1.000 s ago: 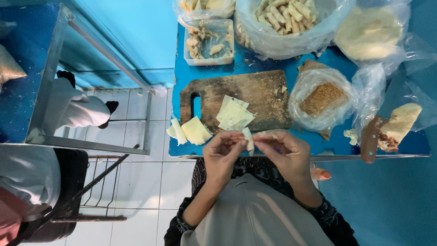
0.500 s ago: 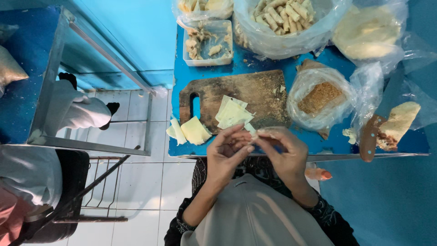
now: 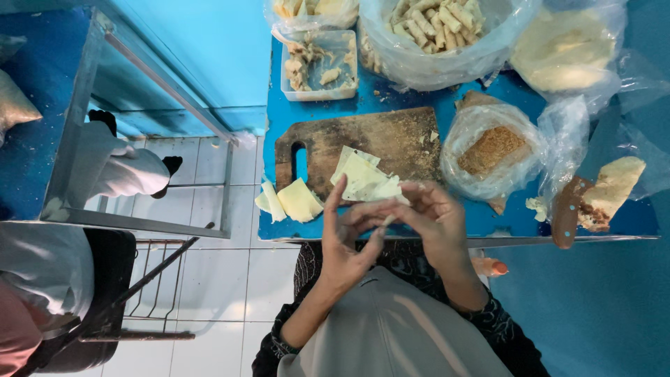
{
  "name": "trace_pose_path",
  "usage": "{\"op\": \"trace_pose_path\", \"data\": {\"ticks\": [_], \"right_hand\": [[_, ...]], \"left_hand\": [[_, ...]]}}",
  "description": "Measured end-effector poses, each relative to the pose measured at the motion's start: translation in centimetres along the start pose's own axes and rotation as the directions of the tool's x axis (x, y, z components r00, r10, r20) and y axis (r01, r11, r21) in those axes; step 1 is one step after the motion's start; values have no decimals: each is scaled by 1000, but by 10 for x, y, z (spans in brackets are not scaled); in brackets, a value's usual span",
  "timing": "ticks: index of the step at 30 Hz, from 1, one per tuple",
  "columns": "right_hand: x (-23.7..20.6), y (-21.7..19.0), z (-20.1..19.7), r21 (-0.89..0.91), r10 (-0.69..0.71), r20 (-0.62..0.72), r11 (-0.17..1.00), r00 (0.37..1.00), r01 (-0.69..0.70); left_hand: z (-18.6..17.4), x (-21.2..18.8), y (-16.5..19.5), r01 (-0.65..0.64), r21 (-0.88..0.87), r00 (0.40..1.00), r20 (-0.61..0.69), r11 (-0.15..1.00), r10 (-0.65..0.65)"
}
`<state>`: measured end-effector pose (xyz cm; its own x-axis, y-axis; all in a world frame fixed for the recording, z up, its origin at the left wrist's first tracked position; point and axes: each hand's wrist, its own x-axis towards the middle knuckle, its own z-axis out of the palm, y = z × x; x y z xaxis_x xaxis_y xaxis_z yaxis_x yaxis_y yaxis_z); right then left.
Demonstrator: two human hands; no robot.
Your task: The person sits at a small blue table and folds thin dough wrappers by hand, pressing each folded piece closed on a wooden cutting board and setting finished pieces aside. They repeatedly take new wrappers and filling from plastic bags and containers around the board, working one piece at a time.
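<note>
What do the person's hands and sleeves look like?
Both hands are bare: no gloves, and no rings or watch that can be made out. The left hand and right hand each come out of a dark sleeve with a small pale pattern, reaching down to the wrist. The other sleeve matches it. A plain grey cloth hangs between the arms.

A worn wooden cutting board (image 3: 377, 143) lies on the blue table (image 3: 321, 112), with a stack of pale square wrappers (image 3: 363, 178) on its near edge. Left of the stack lie two folded pale pieces (image 3: 289, 201). Behind the board stands a clear rectangular plastic tub (image 3: 317, 66); right of it sits a clear bag of pale rolls (image 3: 440, 35). Right of the board rests a clear bag of brown crumbs (image 3: 492, 150).
</note>
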<state>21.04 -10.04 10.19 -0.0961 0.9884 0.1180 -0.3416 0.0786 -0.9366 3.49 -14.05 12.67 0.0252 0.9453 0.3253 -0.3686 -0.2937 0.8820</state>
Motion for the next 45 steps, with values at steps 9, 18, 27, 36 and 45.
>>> {"op": "trace_pose_path", "data": {"ticks": [9, 18, 27, 36, 45], "right_hand": [[4, -1, -7, 419, 145, 39, 896, 989, -148], [3, 7, -9, 364, 214, 56, 905, 975, -220], [20, -11, 1, 266, 255, 97, 925, 962, -272], [-5, -22, 38, -432, -283, 105, 851, 953, 300], [-7, -17, 29, -339, -174, 101, 920, 980, 198]], "left_hand": [[-9, 10, -8, 192, -153, 958, -186, 969, -219], [-8, 1, -10, 124, 30, 963, -246, 992, -113], [-17, 2, -19, 90, -41, 971, -218, 995, -97], [-11, -2, 0, -115, 497, 947, -206, 860, 246], [-4, 4, 23, -267, 693, 927, -6, 670, 375]]}}
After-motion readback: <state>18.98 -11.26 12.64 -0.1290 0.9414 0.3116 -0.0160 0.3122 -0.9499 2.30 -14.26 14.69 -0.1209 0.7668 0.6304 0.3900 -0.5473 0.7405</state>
